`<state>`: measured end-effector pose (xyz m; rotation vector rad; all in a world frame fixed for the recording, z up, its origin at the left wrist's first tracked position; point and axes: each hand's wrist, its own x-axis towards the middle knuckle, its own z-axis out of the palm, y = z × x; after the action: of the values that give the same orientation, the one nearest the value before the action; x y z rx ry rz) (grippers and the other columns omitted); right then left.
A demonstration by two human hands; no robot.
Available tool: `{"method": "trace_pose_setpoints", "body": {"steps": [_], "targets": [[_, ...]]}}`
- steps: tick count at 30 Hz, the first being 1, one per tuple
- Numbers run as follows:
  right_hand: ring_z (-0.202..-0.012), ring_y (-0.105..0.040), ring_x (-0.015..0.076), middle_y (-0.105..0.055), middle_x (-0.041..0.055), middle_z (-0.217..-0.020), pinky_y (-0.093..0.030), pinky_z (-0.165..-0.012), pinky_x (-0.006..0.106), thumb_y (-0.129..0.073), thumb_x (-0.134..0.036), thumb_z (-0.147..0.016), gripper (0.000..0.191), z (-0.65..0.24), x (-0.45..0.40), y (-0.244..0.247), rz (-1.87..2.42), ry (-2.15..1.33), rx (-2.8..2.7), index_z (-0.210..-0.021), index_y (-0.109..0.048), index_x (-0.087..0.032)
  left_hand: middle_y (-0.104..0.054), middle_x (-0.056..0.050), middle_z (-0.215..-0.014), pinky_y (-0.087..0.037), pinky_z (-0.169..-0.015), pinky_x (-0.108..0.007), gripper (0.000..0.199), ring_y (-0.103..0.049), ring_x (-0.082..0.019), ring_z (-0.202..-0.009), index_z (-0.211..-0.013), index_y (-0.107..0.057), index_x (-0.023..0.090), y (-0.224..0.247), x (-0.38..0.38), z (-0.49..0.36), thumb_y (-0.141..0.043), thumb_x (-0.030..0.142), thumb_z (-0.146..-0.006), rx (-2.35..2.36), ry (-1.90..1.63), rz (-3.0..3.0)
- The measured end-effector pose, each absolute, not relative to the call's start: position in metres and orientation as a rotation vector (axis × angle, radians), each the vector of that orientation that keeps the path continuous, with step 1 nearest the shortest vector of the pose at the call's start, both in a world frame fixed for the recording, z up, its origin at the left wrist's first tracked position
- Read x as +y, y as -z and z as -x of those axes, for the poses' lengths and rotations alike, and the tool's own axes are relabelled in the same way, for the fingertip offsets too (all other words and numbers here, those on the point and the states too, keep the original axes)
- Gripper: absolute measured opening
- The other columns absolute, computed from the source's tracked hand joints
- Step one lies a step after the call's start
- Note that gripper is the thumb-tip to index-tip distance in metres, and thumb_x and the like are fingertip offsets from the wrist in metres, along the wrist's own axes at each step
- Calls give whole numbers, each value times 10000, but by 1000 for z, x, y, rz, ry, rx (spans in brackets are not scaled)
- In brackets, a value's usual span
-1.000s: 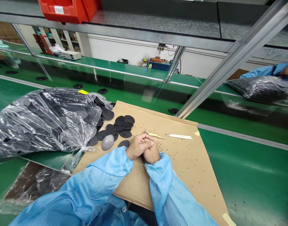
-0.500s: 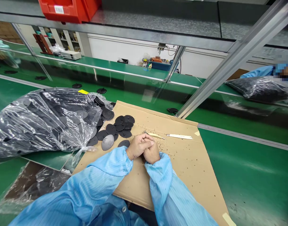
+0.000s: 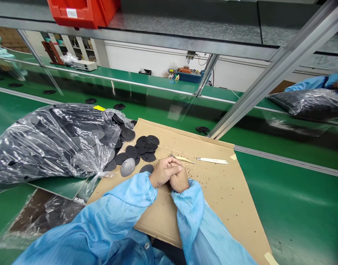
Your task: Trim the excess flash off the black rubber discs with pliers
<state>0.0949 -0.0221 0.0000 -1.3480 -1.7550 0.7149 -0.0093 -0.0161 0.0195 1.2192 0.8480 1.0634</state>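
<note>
My left hand (image 3: pixel 163 172) and my right hand (image 3: pixel 180 180) are pressed together over the cardboard sheet (image 3: pixel 213 191), fingers closed and folded against each other. Whatever they may hold is hidden. Black oval discs (image 3: pixel 143 148) lie in a loose pile left of and beyond my hands, with a greyer disc (image 3: pixel 127 167) nearer me. Just past my fingers rests a yellowish curved tool (image 3: pixel 184 159). Right of it lies a white knife-like tool (image 3: pixel 212 161). Small dark specks are scattered over the cardboard.
A big clear bag (image 3: pixel 52 143) full of dark discs fills the left side. Above hangs a shelf with a red bin (image 3: pixel 84 13). A metal post (image 3: pixel 268 73) slants at the right. Beyond it, a person's blue sleeve (image 3: pixel 307 84) is behind another bag (image 3: pixel 309 103).
The whole view has shifted slightly, so everything appears a little further right. My hands remain together in the same pose.
</note>
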Motion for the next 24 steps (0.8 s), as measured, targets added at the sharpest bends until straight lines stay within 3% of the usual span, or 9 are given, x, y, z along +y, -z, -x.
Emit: {"method": "trace_pose_setpoints", "body": {"steps": [6,12,18,24], "targets": [[-705,-602,199,-648,83,-729,-456,-628,306,-395,-344,-855,300,-95,-20,0,1298,-661,-1779,-665,-569,-192,-686,-91,-976,-471,-886,-323,462,-629,-186,-908,-1128,-607,113,-16,-15,7,-684,195,-680,788,-1102,-1134],[-640,-596,198,-637,68,-673,-439,-576,302,-394,-368,-852,316,-99,-19,2,1368,-692,-1801,-651,-571,-200,-692,-112,-905,-488,-838,-324,281,-631,-194,-839,-883,-691,86,-19,-14,7,-708,276,-676,841,-1083,-1187],[-650,-610,198,-661,70,-693,-454,-585,297,-412,-363,-829,310,-100,-18,1,1349,-701,-1823,-655,-606,-196,-693,-102,-849,-499,-800,-314,308,-629,-187,-806,-844,-695,95,-20,-14,7,-735,331,-651,832,-1091,-1151],[-754,-649,237,-706,108,-836,-510,-675,334,-428,-372,-800,318,-110,-10,13,1335,-765,-1869,-799,-680,-178,-683,-93,-835,-502,-827,-334,385,-626,-177,-787,-856,-691,99,-15,-12,5,-773,380,-606,842,-1068,-1103]]}}
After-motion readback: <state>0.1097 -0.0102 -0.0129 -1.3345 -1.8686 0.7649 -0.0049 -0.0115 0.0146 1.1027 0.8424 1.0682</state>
